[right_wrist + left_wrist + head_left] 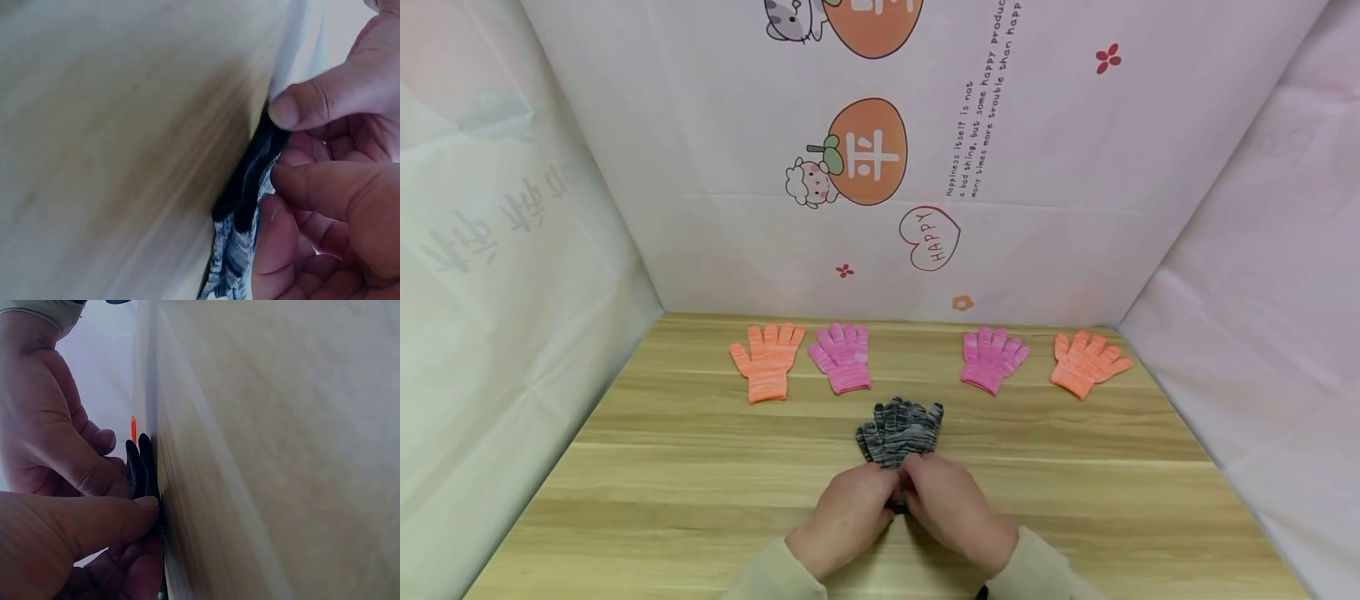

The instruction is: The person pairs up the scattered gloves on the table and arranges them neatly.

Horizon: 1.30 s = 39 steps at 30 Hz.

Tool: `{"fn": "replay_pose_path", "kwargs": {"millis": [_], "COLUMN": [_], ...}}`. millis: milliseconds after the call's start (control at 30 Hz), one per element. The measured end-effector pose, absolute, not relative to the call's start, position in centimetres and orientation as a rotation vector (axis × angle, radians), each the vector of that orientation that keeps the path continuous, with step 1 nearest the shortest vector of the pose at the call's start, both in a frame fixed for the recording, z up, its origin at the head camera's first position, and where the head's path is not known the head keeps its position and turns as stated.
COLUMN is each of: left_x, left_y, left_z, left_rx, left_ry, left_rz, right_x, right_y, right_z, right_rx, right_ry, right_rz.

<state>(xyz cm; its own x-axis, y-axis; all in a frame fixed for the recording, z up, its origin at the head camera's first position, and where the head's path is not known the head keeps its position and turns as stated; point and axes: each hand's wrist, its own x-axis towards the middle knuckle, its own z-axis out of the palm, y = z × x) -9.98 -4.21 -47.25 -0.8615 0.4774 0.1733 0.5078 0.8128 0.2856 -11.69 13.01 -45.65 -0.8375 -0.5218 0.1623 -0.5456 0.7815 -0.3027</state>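
Two black-and-grey knitted gloves lie stacked at the front middle of the table, fingers pointing away from me. Both hands meet over their cuff end. My left hand pinches the black cuff under its thumb, as the right wrist view shows. Close beside it, my right hand pinches the edge of the gloves between thumb and index finger. The hands cover most of the cuffs in the head view. How the two cuffs lie between the fingertips is partly hidden.
Along the back of the wooden table lie an orange glove and a pink glove at left. Another pink glove and another orange glove lie at right. A printed white cloth hangs behind.
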Motion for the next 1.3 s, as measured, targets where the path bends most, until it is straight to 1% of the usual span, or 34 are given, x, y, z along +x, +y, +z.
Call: {"fn": "replay_pose_path", "kwargs": {"millis": [233, 400, 600, 900, 1300], "left_x": [-10.5, -11.7, -14.2, -17.5, -18.8], "left_y": [-5.1, -6.4, -7.8, -7.8, -7.4], "left_z": [-46.8, -46.1, -45.9, -47.3, -47.2], "left_rx": [-0.782, -0.655, -0.491, -0.465, -0.471], "left_ry": [-2.920, -2.924, -2.937, -3.027, -3.095], "left_rz": [-0.656, -0.711, -0.633, -0.540, -0.598], "right_x": [-11.7, -11.8, -11.7, -11.9, -11.9], "right_y": [12.7, 12.6, 12.5, 12.3, 12.2], "right_z": [-46.0, -45.7, -45.5, -45.8, -45.8], "right_rx": [0.903, 0.895, 0.893, 0.905, 0.903], "right_ry": [-2.958, -3.018, -3.032, -3.040, -3.024], "right_rz": [0.488, 0.480, 0.477, 0.456, 0.435]}}
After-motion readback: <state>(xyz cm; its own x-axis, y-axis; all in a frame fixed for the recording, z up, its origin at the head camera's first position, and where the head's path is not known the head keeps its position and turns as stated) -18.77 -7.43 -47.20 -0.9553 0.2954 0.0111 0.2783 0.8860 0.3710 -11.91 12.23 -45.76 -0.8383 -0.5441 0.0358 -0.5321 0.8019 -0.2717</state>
